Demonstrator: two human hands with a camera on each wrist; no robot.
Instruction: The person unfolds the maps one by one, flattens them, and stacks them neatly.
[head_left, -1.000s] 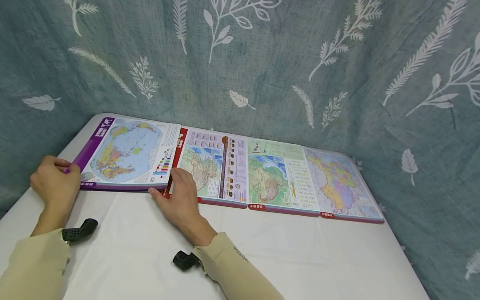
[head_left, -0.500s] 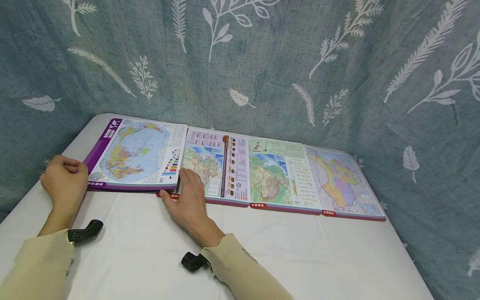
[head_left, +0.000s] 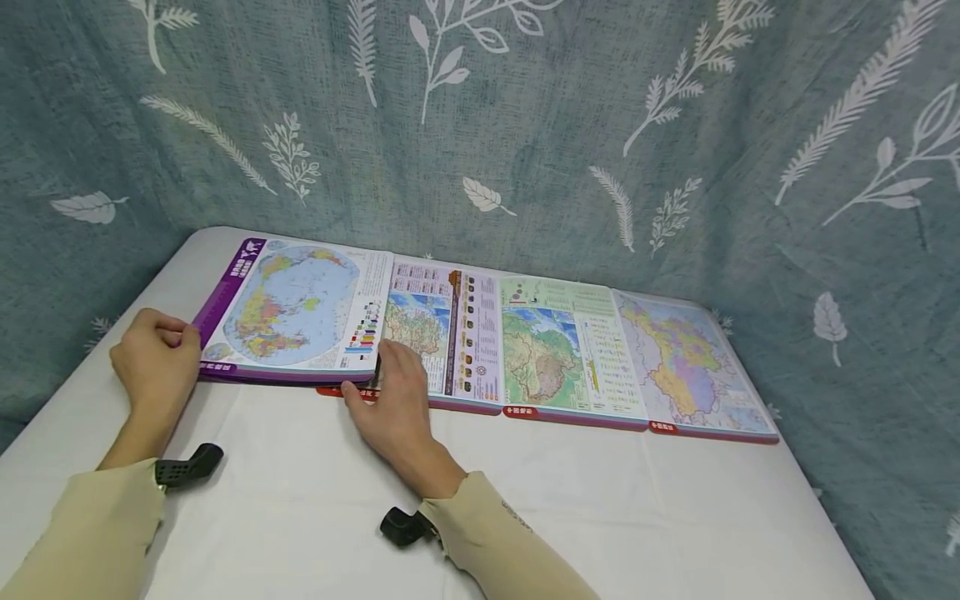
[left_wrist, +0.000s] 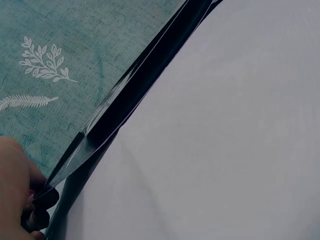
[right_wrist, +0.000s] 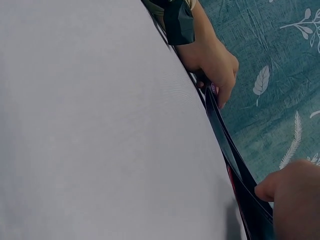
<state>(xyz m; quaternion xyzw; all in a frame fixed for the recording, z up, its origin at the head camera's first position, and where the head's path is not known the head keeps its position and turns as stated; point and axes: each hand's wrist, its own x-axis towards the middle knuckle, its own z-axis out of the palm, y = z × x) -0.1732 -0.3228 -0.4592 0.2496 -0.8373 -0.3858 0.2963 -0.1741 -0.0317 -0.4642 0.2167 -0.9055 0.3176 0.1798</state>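
And pinching the purple border (head_left: pixel 227 293) of the world map (head_left: pixel 292 304) tightly with the left hand (head_left: pixel 156 358)! Over at its near right corner, touching the edge with the right hand (head_left: pixel 393 400), thumb and fingers apart. Right of the world map, running partly beneath it: joined map panels (head_left: pixel 542 358), partly hidden by that right hand. All on a white-covered table (head_left: pixel 585 508), with a leaf-print curtain (head_left: pixel 540 167) behind the world map.

Blue-green fabric (head_left: pixel 547 187) with a white leaf pattern is hanging across the background; in front, a faintly creased white cloth (head_left: pixel 637 517) is lying flat.
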